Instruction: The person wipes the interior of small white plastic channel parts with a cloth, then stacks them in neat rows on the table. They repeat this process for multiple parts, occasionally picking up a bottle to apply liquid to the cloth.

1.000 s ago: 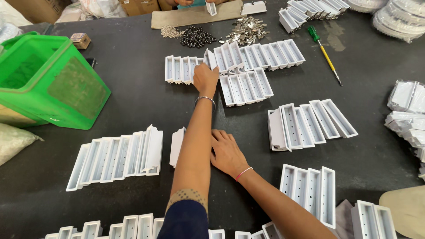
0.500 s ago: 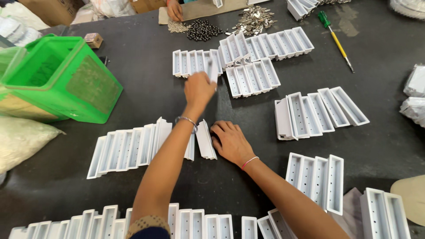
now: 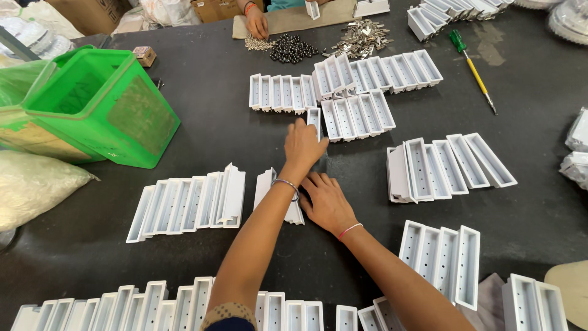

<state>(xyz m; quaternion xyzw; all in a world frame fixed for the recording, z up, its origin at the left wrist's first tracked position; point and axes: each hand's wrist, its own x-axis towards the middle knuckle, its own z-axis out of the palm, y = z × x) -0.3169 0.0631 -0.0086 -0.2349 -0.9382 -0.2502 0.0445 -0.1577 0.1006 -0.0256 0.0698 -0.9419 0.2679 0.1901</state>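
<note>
My left hand (image 3: 303,147) reaches forward over the dark table, its fingertips closed on the near end of a single white plastic channel piece (image 3: 314,118). That piece lies just below a row of the same white pieces (image 3: 278,93). A metal bangle circles the left wrist. My right hand (image 3: 327,202) lies flat on the table with fingers spread, holding nothing. It rests beside a small stack of white pieces (image 3: 267,184), with the left forearm crossing over that stack.
More rows of white pieces lie at left (image 3: 184,205), right (image 3: 450,162), far (image 3: 373,70) and along the near edge (image 3: 153,306). A green bin (image 3: 101,107) stands at left. Another person's hand (image 3: 256,24) rests by dark beads (image 3: 294,49) and metal clips (image 3: 361,38). A screwdriver (image 3: 474,70) lies far right.
My left hand has drawn back from the far row toward me, and one white piece now sits apart below that row. The right hand has stayed flat by the small stack.
</note>
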